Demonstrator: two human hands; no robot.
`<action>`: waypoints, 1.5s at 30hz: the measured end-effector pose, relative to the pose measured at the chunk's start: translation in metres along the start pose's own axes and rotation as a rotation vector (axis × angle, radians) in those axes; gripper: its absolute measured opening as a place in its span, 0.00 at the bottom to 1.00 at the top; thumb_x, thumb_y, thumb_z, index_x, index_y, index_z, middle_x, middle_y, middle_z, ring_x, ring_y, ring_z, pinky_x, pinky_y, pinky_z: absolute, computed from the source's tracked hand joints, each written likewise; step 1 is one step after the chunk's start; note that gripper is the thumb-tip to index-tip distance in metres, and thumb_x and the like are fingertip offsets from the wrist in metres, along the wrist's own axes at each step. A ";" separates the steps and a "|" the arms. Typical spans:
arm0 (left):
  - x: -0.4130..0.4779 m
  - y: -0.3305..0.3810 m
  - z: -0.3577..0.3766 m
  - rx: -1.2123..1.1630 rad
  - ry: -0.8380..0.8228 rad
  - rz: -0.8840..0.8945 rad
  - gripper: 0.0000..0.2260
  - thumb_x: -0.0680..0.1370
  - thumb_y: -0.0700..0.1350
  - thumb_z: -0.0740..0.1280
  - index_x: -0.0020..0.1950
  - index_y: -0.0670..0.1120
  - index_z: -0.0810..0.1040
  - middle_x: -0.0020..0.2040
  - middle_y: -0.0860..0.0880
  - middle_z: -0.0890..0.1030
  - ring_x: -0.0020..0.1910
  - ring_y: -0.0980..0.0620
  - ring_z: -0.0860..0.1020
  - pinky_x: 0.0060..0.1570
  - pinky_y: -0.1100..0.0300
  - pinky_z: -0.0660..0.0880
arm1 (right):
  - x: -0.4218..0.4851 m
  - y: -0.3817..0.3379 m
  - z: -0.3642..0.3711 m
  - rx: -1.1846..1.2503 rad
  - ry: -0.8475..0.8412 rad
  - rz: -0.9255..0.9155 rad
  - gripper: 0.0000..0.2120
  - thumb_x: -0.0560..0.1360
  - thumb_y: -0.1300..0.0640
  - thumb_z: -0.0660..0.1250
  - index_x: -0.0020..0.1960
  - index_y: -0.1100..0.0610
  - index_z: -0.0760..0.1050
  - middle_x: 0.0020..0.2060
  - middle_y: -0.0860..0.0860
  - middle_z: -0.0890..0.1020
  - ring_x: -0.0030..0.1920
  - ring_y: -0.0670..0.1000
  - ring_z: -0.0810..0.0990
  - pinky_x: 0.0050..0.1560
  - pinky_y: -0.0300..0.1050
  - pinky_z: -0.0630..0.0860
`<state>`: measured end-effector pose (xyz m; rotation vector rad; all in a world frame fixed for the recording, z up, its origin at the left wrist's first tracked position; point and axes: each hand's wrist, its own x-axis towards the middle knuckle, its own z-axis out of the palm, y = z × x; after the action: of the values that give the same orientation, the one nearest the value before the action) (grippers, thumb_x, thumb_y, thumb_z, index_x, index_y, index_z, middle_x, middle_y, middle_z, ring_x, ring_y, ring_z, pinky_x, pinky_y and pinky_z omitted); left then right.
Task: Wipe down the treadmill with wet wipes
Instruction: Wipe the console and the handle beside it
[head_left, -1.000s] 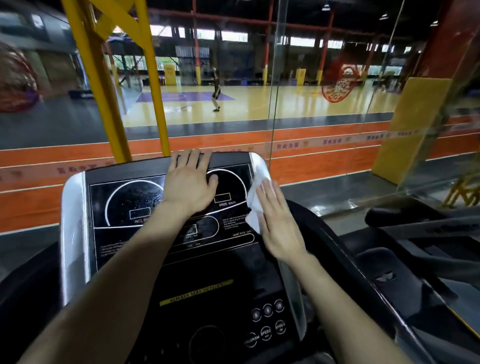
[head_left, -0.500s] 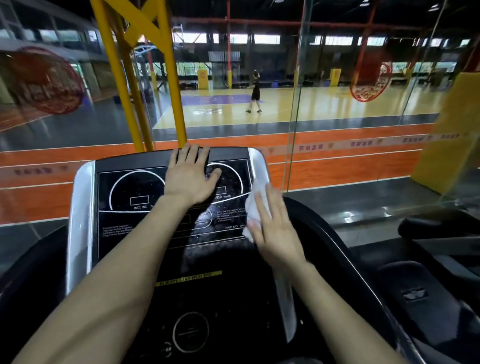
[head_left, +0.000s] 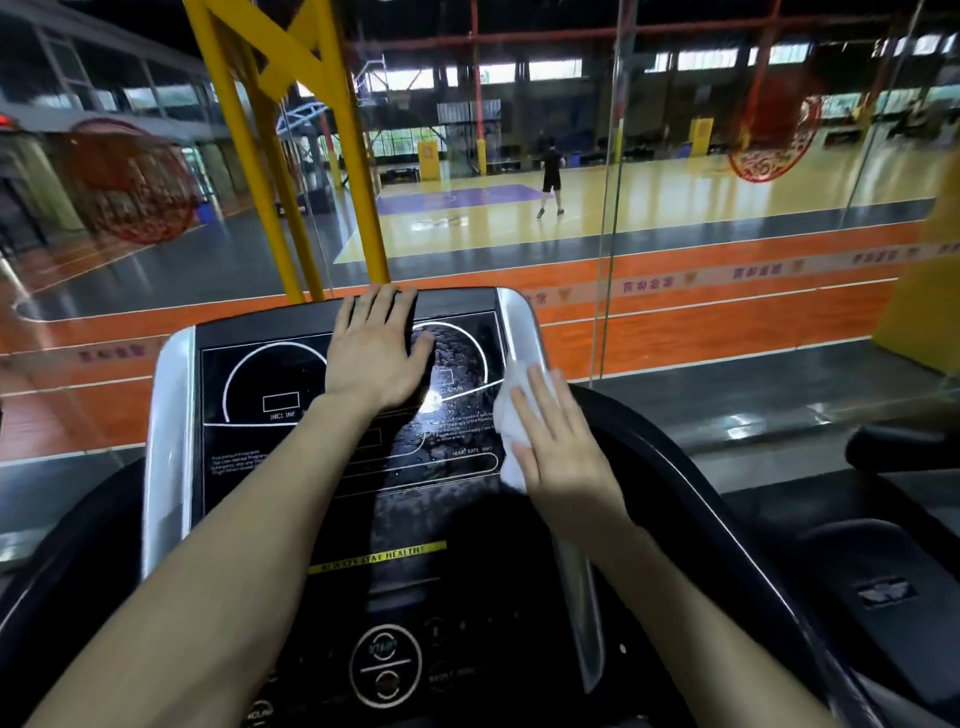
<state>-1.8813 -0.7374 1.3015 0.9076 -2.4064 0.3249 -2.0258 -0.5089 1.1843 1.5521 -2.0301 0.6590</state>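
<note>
The treadmill console (head_left: 260, 467) is a black panel with white dial outlines and silver side strips, filling the lower middle of the view. My left hand (head_left: 374, 353) lies flat on the panel's top, fingers straight over the upper edge. My right hand (head_left: 561, 447) presses a white wet wipe (head_left: 511, 410) flat against the console's right silver strip, fingers straight. Wet streaks show on the panel around the right dial.
A glass wall (head_left: 675, 338) stands right behind the console, with yellow steel posts (head_left: 353, 156) beyond it. A black curved handrail (head_left: 701, 493) runs along the right. A second black treadmill (head_left: 883, 571) sits at the right. A person stands far off on the court (head_left: 551, 176).
My right hand with the wipe slid down the right silver strip, then back up a little. The left hand stayed flat on the panel top. The camera tilted down and turned left.
</note>
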 end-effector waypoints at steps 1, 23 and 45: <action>0.000 0.000 0.001 -0.006 -0.003 -0.001 0.32 0.84 0.64 0.49 0.86 0.52 0.57 0.85 0.47 0.62 0.85 0.46 0.55 0.84 0.46 0.45 | -0.037 -0.007 0.005 -0.016 -0.026 0.016 0.27 0.89 0.53 0.54 0.86 0.56 0.53 0.86 0.54 0.48 0.86 0.58 0.45 0.85 0.57 0.53; -0.093 -0.069 -0.022 -0.111 0.059 0.073 0.27 0.86 0.55 0.54 0.83 0.45 0.65 0.84 0.47 0.63 0.86 0.51 0.53 0.84 0.48 0.51 | 0.169 -0.075 0.016 -0.074 0.093 0.170 0.31 0.86 0.50 0.52 0.87 0.54 0.49 0.85 0.58 0.56 0.85 0.59 0.50 0.83 0.65 0.43; -0.186 -0.167 -0.016 -0.504 0.218 -0.530 0.22 0.88 0.49 0.55 0.83 0.54 0.61 0.79 0.52 0.72 0.75 0.47 0.73 0.73 0.45 0.71 | 0.209 -0.269 0.058 -0.090 0.017 -0.312 0.34 0.83 0.51 0.58 0.87 0.54 0.51 0.85 0.56 0.55 0.85 0.59 0.52 0.82 0.64 0.48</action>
<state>-1.6470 -0.7552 1.2146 1.1424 -1.8273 -0.3499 -1.8181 -0.7619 1.2959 1.7516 -1.7276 0.4522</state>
